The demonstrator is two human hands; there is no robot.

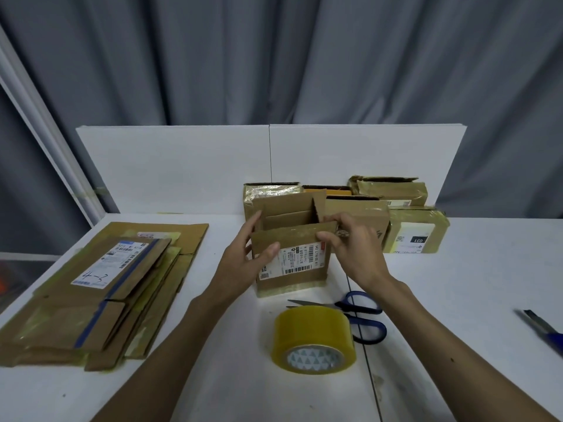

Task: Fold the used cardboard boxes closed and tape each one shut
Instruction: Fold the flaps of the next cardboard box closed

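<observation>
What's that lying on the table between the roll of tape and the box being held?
The blue-handled scissors: their blades point left across the gap between the tape roll and the held box, seen in the head view.

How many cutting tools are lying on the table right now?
2. The blue-handled scissors lie just behind the tape roll; a knife lies at the far right, partly out of frame. Others could be hidden behind the boxes.

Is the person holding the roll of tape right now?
No, the tape roll lies on the table; the left hand and right hand grip the cardboard box.
</observation>
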